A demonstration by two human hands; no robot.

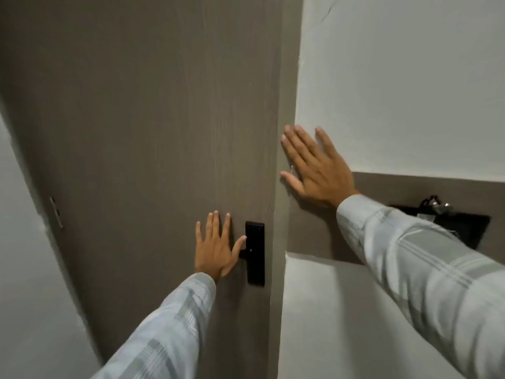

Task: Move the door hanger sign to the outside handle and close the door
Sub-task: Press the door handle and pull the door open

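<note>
Left hand [216, 246] lay flat and open on the grey-brown wood-grain door [142, 132], thumb touching the black rectangular handle plate [255, 253]. My right hand [314, 166], also spread and empty, braced on the matching door frame [281, 209] and white wall. I saw no hanger sign. I judged a steady palm push near the handle would latch it cleanly.

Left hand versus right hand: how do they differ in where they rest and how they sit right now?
The left hand lies flat on the brown door, low, its thumb by the black lock plate; the right hand sits higher, on the door frame and the white wall. The left hand's fingers point straight up; the right hand's slant up and leftward. Both are open, palms down, holding nothing, in pale plaid sleeves.
</note>
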